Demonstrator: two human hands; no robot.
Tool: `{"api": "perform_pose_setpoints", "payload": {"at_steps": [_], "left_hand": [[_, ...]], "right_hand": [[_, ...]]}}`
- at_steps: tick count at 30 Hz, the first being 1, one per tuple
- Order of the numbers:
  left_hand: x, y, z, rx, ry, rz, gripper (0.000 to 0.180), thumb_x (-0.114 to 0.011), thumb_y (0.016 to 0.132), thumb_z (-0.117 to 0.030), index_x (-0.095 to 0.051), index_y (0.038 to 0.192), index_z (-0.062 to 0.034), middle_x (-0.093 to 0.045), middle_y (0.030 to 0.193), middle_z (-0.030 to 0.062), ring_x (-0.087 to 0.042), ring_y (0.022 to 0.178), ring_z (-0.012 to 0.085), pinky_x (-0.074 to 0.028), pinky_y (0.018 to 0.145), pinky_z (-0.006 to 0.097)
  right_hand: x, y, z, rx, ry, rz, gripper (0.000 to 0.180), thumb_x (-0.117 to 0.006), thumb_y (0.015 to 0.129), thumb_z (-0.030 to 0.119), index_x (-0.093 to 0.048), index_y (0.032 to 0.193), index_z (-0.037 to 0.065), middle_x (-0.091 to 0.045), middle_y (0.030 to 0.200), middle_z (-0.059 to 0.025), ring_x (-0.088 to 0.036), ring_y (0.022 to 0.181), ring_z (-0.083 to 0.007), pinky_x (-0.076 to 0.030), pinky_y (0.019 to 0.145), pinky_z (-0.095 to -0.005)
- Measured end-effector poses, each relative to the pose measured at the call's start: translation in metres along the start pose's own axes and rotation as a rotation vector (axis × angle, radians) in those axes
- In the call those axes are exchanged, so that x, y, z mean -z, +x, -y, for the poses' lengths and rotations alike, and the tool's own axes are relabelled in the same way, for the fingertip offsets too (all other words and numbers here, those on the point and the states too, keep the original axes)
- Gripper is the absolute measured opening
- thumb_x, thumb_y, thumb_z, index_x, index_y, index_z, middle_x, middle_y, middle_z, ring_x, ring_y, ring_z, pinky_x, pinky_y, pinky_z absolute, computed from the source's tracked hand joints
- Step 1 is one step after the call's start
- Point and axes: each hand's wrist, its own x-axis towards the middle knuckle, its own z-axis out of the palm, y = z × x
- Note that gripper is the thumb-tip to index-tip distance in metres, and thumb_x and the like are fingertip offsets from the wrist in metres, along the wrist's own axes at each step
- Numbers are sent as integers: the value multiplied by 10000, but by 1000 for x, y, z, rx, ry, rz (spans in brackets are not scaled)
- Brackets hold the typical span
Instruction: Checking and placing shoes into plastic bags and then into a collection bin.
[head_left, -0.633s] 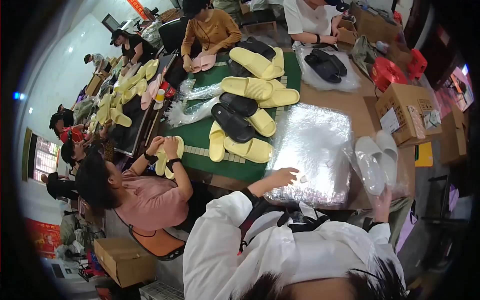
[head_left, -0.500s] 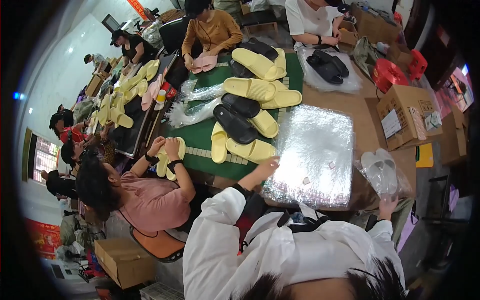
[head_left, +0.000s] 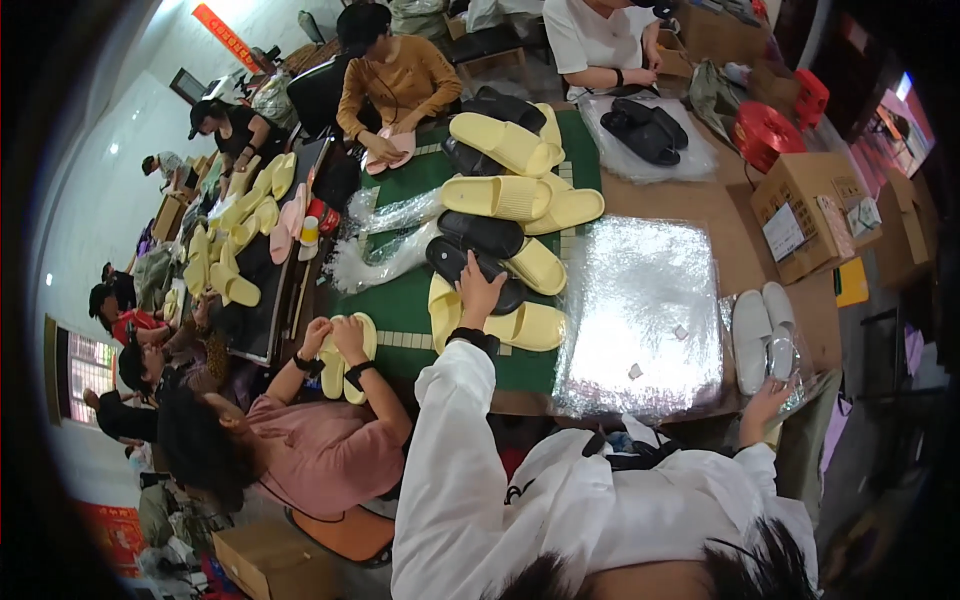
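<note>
Bright, even indoor light, glare on the plastic sheet (head_left: 640, 315), fisheye-bent dark edges.

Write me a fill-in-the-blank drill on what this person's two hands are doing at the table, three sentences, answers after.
1. The left hand rests on a slipper whose colour is ____.
2. The right hand touches a clear bag holding a pair of ____ slippers.
3. Between the two hands a stack of shiny clear bags lies on the ____ part of the table, beside the green mat.

Missing words: black; white; brown
</note>
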Motion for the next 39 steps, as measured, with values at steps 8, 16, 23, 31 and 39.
{"api": "perform_pose_setpoints", "payload": {"at_steps": [8, 16, 23, 31, 39], "left_hand": [[3, 69, 25, -50, -326, 152, 844, -678, 696, -55, -168, 1369, -37, -459, 1233, 225, -467, 1130, 320, -378, 933, 343], [-13, 121, 56, 97, -455, 400, 919, -724, 646, -74, -154, 1362, 6, -451, 1232, 245, -475, 1123, 284, -380, 932, 312], [-17, 114, 1, 138, -282, 448, 728, -712, 641, -62, -356, 1268, 34, -504, 1172, 198, -509, 1053, 295, -419, 874, 337], [40, 92, 15, 368, -680, 606, 217, -640, 761, -123, -538, 897, 11, -596, 823, 109, -606, 725, 225, -504, 622, 345], [91, -8, -60, 697, -1221, 1068, 309, -465, 895, -222, -522, 1093, 8, -617, 1014, 141, -614, 904, 242, -485, 826, 356]], "right_hand": [[-24, -82, -2, -44, 111, 312, 506, -453, 846, -3, -252, 1311, 5, -400, 1185, -94, -444, 922, -157, -362, 847, -269], [-4, -104, 28, -101, 144, 503, 511, -471, 823, -43, -291, 1296, 32, -395, 1231, -60, -454, 886, -116, -378, 788, -231], [7, -109, 13, -90, 87, 538, 452, -494, 814, -27, -359, 1243, 28, -456, 1084, -59, -456, 800, -97, -397, 733, -217], [-29, -105, 44, 428, -187, 993, 418, -547, 766, 58, -455, 1173, 31, -460, 1188, -181, -498, 1045, -295, -407, 877, -363], [-88, -125, 23, 834, -446, 1320, 417, -554, 761, 298, -512, 1141, 134, -445, 1252, -109, -396, 1171, -314, -303, 952, -486]]}}
